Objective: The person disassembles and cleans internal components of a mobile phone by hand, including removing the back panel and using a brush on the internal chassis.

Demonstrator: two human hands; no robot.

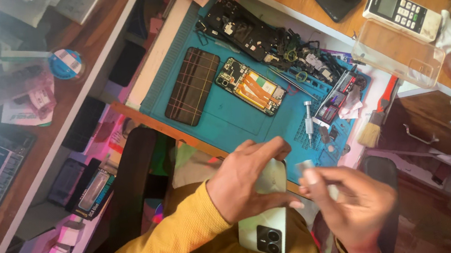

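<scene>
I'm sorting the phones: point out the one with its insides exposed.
The opened phone in the middle of the blue mat, circuit board and orange battery showing; the others are closed.

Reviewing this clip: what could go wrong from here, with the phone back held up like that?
1. The left hand holds the pale phone back cover over the lap, off the blue mat; a slip could drop it.
2. The right hand pinches a small pale piece, blurred; it could be lost if dropped.
3. The opened phone lies exposed beside loose parts and tweezers.

Phone repair workshop, blue repair mat (225, 121), opened phone (251, 86), screwdriver (308, 120)
</scene>
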